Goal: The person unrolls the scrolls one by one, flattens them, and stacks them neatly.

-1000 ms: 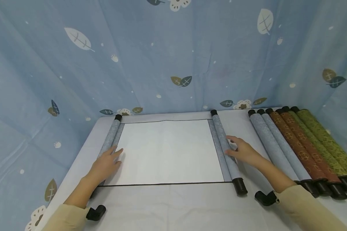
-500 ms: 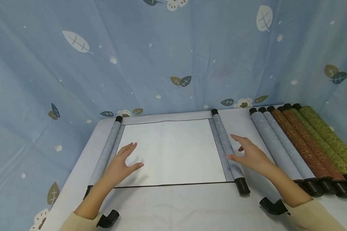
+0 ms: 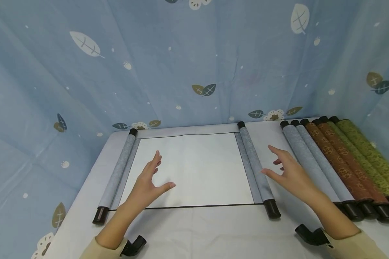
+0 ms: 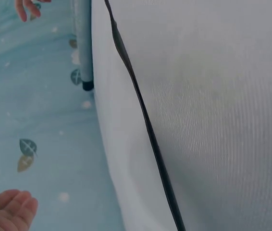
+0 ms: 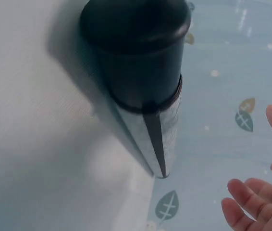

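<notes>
Unrolled white paper scroll with grey-blue rollers lying flat mid-table. Left hand above its sheet and right hand beside its right roller, both apparently lifted, fingers spread, holding nothing. Rolled grey, brown and green scrolls lie right of it.

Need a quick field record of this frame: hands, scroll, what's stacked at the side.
left hand: open, raised over the paper, holding nothing
right hand: open, raised just right of the right roller, holding nothing
open scroll: flat on the table, blank white paper, black edge line
left roller: grey-blue, black end caps
right roller: grey-blue, black end caps
rolled scrolls: side by side at right; two grey-blue, two brown, two green
backdrop: blue leaf-print cloth
</notes>
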A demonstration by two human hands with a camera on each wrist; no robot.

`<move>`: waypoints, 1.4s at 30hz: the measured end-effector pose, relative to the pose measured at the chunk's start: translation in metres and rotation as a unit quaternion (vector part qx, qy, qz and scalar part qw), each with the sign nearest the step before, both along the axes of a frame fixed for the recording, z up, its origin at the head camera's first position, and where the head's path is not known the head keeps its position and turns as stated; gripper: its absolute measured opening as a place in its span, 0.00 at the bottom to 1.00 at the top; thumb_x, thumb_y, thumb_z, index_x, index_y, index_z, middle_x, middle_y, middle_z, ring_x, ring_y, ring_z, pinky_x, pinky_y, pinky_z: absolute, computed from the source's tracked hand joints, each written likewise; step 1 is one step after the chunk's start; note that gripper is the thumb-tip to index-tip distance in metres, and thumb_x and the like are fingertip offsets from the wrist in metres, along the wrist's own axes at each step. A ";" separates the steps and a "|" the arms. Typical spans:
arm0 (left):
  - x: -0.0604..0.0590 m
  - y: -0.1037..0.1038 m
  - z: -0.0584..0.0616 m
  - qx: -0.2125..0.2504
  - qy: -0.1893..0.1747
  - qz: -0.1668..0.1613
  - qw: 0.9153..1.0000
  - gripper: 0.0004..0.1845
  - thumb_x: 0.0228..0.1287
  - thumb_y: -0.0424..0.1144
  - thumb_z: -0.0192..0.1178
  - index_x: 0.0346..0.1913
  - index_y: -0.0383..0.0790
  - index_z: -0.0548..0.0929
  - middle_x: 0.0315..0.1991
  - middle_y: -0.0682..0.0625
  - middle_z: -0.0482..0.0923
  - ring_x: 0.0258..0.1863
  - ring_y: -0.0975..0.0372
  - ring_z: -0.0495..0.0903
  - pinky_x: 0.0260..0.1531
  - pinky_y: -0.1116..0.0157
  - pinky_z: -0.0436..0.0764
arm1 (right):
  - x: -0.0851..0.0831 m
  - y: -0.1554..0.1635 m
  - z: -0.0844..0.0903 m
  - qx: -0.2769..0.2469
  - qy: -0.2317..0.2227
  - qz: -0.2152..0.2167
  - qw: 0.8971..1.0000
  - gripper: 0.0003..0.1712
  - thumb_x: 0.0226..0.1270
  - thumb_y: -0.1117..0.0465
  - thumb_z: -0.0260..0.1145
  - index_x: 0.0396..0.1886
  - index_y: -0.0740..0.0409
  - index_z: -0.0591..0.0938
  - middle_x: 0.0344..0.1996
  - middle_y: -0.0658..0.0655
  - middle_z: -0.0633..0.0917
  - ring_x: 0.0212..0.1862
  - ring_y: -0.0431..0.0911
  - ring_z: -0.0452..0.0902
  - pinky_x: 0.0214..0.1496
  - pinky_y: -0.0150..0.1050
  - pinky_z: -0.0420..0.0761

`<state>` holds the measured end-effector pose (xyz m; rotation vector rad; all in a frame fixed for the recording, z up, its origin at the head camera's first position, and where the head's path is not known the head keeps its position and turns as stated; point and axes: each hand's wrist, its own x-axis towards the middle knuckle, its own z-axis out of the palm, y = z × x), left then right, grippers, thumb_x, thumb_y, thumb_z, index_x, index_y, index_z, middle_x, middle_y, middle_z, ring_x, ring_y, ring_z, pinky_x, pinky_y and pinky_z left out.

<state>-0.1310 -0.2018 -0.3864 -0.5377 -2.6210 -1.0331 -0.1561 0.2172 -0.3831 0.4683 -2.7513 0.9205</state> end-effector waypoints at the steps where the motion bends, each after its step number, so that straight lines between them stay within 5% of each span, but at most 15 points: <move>1: 0.000 0.001 0.001 0.004 0.001 -0.003 1.000 0.59 0.45 0.39 0.75 0.75 0.40 0.45 0.68 0.39 0.61 0.65 0.49 0.65 0.59 0.58 0.69 | 0.000 0.001 0.000 0.001 0.005 -0.003 1.000 0.46 0.59 0.52 0.70 0.72 0.59 0.59 0.59 0.68 0.70 0.44 0.58 0.74 0.33 0.44 0.76; 10: 0.009 0.018 0.012 0.076 -0.068 -0.040 0.994 0.58 0.48 0.42 0.74 0.76 0.47 0.44 0.69 0.44 0.62 0.66 0.53 0.66 0.59 0.59 0.70 | -0.001 0.020 0.009 0.016 -0.001 -0.027 1.000 0.48 0.60 0.49 0.68 0.73 0.60 0.55 0.60 0.72 0.68 0.45 0.62 0.74 0.32 0.51 0.77; 22: 0.006 0.049 0.014 0.122 -0.103 -0.067 0.985 0.57 0.50 0.44 0.72 0.76 0.50 0.43 0.70 0.47 0.60 0.66 0.55 0.67 0.59 0.59 0.70 | 0.004 0.053 0.030 0.044 -0.012 -0.048 0.998 0.49 0.61 0.48 0.67 0.74 0.58 0.53 0.61 0.73 0.65 0.48 0.64 0.71 0.31 0.54 0.76; 35: 0.003 0.074 0.026 0.144 -0.092 -0.098 0.980 0.57 0.51 0.43 0.72 0.75 0.58 0.41 0.70 0.52 0.59 0.67 0.58 0.65 0.60 0.63 0.69 | 0.006 0.093 0.038 0.091 -0.031 -0.096 0.991 0.52 0.63 0.45 0.65 0.75 0.64 0.48 0.60 0.80 0.61 0.48 0.70 0.68 0.35 0.62 0.71; 42: 0.000 0.095 0.034 0.143 -0.108 -0.112 0.977 0.58 0.51 0.44 0.72 0.75 0.62 0.40 0.70 0.56 0.57 0.67 0.63 0.64 0.61 0.64 0.67 | 0.005 0.108 0.045 0.145 -0.011 -0.120 0.982 0.54 0.61 0.47 0.67 0.72 0.71 0.49 0.52 0.83 0.64 0.42 0.71 0.68 0.31 0.60 0.71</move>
